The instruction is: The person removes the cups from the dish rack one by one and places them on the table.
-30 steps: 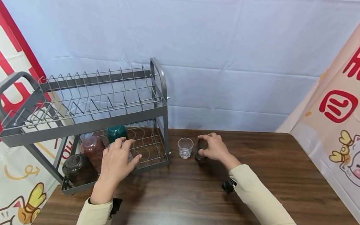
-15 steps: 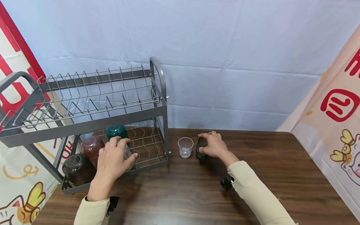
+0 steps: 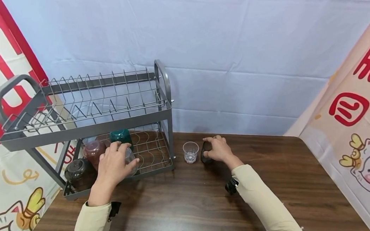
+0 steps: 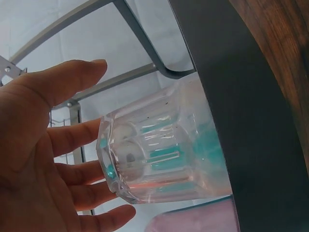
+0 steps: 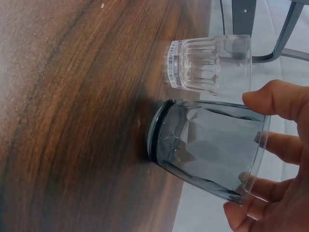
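Note:
My left hand [image 3: 114, 165] is at the lower tier of the rack, beside an upside-down clear glass [image 4: 159, 150]. Its thumb stands apart from the glass, and the loosely bent fingers reach behind the upturned base. In the right wrist view, the thumb and fingers of my right hand [image 5: 285, 159] hold a smoky grey glass [image 5: 207, 145] by its rim, mouth up, its base at the tabletop. A smaller clear glass [image 3: 190, 152] stands upright just left of the grey one.
The grey two-tier dish rack [image 3: 87, 129] fills the left side. Its lower tier holds a dark glass [image 3: 79, 174], a pinkish glass [image 3: 94, 151] and a teal glass [image 3: 120, 135], all upside down. A pale cloth [image 3: 232, 56] hangs behind the wooden table [image 3: 184, 207].
My left hand has drawn slightly left, and more of the clear glass on the rack shows beside it. The right hand stays at the grey glass, nearly still.

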